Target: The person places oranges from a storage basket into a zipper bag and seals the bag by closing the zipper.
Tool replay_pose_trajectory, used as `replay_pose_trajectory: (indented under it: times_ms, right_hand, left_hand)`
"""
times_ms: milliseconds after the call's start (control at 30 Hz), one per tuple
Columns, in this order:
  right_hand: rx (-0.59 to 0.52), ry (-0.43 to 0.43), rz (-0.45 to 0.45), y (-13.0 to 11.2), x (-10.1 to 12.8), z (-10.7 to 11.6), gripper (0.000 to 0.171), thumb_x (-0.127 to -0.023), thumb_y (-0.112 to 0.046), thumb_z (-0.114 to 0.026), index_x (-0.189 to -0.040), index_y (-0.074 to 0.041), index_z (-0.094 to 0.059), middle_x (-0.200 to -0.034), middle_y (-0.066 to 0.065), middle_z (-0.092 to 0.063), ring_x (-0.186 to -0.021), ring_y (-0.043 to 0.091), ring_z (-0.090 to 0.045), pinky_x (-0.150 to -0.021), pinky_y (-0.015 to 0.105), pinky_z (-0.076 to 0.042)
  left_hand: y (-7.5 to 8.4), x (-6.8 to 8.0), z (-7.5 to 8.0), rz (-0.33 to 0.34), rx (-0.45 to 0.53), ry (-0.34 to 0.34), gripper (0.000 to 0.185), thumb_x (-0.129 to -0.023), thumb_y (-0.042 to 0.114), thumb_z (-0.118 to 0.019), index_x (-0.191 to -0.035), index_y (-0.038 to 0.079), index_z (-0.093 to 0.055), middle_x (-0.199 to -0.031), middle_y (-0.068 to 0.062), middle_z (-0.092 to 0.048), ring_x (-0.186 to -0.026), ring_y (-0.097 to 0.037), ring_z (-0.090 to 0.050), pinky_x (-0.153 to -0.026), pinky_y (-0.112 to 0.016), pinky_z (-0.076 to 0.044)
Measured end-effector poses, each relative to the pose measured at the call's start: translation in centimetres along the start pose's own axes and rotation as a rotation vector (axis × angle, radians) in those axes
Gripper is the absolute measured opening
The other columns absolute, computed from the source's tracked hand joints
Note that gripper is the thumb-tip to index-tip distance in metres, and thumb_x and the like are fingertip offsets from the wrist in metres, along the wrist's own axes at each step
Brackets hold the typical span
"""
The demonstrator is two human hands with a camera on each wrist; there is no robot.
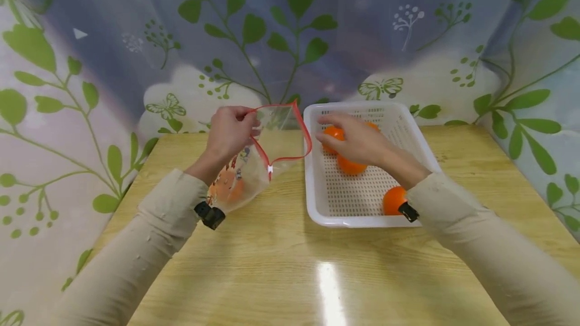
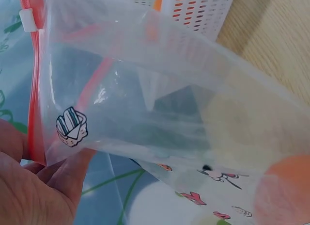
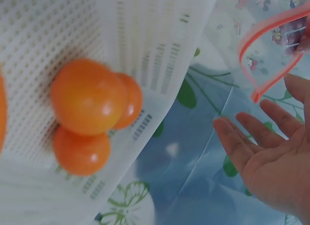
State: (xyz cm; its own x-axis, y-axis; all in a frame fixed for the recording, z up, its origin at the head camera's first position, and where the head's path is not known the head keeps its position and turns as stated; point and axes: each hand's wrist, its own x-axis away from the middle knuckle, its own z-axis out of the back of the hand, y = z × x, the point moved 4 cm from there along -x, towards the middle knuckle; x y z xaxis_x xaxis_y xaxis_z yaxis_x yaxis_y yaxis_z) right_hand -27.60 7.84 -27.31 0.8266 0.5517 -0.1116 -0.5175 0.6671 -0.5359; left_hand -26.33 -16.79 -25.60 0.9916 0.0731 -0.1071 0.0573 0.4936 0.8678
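Oranges [image 1: 351,165]: they lie in the white perforated basket [image 1: 317,205] on the wooden table [image 1: 281,265]; one sits apart at the near right edge, a cluster lies toward the far end under your right hand.
Zip bag [image 1: 254,165]: clear, red-zippered, raised just left of the basket with its mouth gaping toward it; one orange [image 2: 286,191] already rests at its bottom.
Left hand [image 1: 228,132]: your fingers curl round the bag's red rim and pinch it up.
Right hand [image 1: 355,140]: your fingers are stretched out and relaxed over the far oranges, touching the top ones but gripping nothing.
Step in hand: close your fingers fully round one orange before lifting.
Doing it well: keep the bag's mouth wide and level with the basket wall, so the fruit clears the zipper.
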Motion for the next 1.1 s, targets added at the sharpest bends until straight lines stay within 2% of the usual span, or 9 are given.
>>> replay_pose_trajectory:
  times_ms: [200, 400, 600, 800, 1033, 1100]
  right_hand:
    - [0.041, -0.037, 0.018, 2.1, 1.9, 0.8, 0.051, -0.097, -0.033, -0.056, -0.139, -0.005, -0.048, -0.141, 0.013, -0.047, -0.132, 0.031, -0.038, -0.108, 0.049, -0.028]
    - [0.090, -0.099, 0.013, 4.5, 4.3, 1.7, 0.051, -0.097, -0.033, -0.057, -0.135, 0.000, -0.051, -0.136, 0.018, -0.049, -0.127, 0.037, -0.042, -0.105, 0.054, -0.031]
    - [0.140, -0.186, -0.014, 6.4, 6.9, 2.2, 0.048, -0.096, -0.031, -0.059, -0.133, -0.001, -0.054, -0.133, 0.018, -0.052, -0.125, 0.037, -0.045, -0.103, 0.055, -0.033]
    - [0.145, -0.249, -0.053, 7.4, 8.9, 1.8, 0.050, -0.094, -0.032, -0.062, -0.133, -0.003, -0.054, -0.134, 0.018, -0.051, -0.123, 0.036, -0.046, -0.101, 0.055, -0.036]
    - [0.151, -0.253, -0.039, 7.8, 10.2, 0.9, 0.049, -0.092, -0.028, -0.065, -0.132, -0.001, -0.054, -0.132, 0.017, -0.053, -0.120, 0.035, -0.048, -0.100, 0.053, -0.038]
    - [0.157, -0.260, -0.039, 8.0, 10.5, 0.6, 0.048, -0.092, -0.027, -0.066, -0.131, -0.001, -0.055, -0.131, 0.017, -0.053, -0.119, 0.034, -0.049, -0.099, 0.053, -0.038]
  left_hand:
    - [0.1, -0.2, -0.2, 0.014, 0.022, 0.000, 0.035, -0.100, 0.021, -0.048, -0.124, 0.000, -0.062, -0.102, -0.014, -0.068, -0.089, -0.025, -0.069, -0.064, -0.027, -0.056]
    - [0.0, -0.3, -0.4, 0.003, 0.028, 0.011, 0.035, -0.100, 0.022, -0.049, -0.125, 0.000, -0.061, -0.101, -0.014, -0.068, -0.089, -0.027, -0.068, -0.064, -0.027, -0.056]
    - [0.0, -0.6, -0.6, -0.001, 0.050, 0.008, 0.036, -0.100, 0.021, -0.049, -0.126, -0.001, -0.061, -0.103, -0.015, -0.068, -0.089, -0.028, -0.068, -0.064, -0.027, -0.056]
    - [0.1, -0.8, -0.5, -0.003, 0.069, 0.014, 0.035, -0.099, 0.021, -0.049, -0.124, -0.001, -0.062, -0.102, -0.016, -0.067, -0.089, -0.029, -0.068, -0.064, -0.027, -0.056]
    - [0.2, -0.8, -0.9, 0.000, 0.061, -0.006, 0.037, -0.100, 0.023, -0.049, -0.126, 0.000, -0.061, -0.104, -0.014, -0.067, -0.086, -0.023, -0.068, -0.066, -0.028, -0.056]
    - [0.2, -0.7, -1.0, 0.001, 0.058, -0.008, 0.037, -0.100, 0.023, -0.049, -0.126, 0.000, -0.060, -0.104, -0.014, -0.067, -0.088, -0.025, -0.068, -0.066, -0.028, -0.056]
